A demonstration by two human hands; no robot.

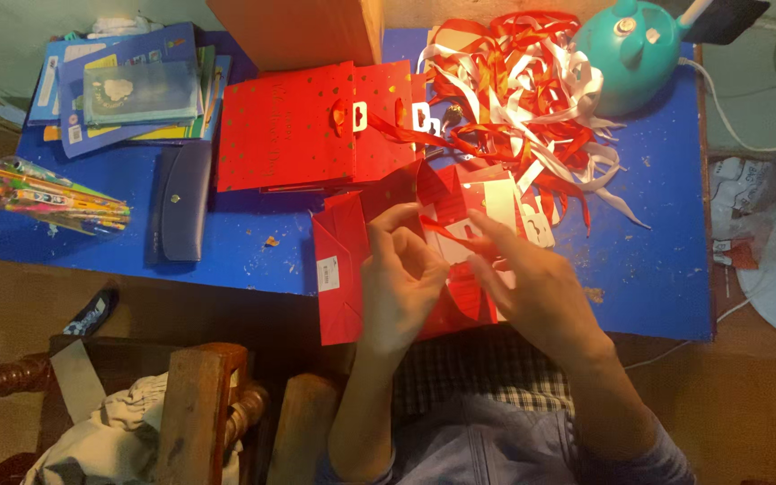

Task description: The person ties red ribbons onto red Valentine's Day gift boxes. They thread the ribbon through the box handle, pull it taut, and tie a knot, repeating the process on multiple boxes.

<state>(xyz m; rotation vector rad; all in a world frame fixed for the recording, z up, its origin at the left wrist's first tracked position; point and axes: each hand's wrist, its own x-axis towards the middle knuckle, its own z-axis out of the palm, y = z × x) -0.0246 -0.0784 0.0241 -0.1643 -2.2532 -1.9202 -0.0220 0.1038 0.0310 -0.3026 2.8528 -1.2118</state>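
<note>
- Clearly light and easily creased, the red folded-paper gift bag (343,269) lies at the near edge of the blue worktop (657,251); its stiffer folded rim looks the best place to grip.
- Both forearms reach forward: left hand (403,278) pinches the bag's rim, right hand (532,283) pinches a thin red ribbon (453,237) at its mouth.
- Beyond lie a loose red-and-white ribbon pile (523,99) and flat red bags (316,126).

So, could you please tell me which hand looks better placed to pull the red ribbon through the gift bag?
Probably the right hand: its fingers are at the red ribbon near the bag's top edge, while the left hand lies across the red gift bag, steadying it.
</note>
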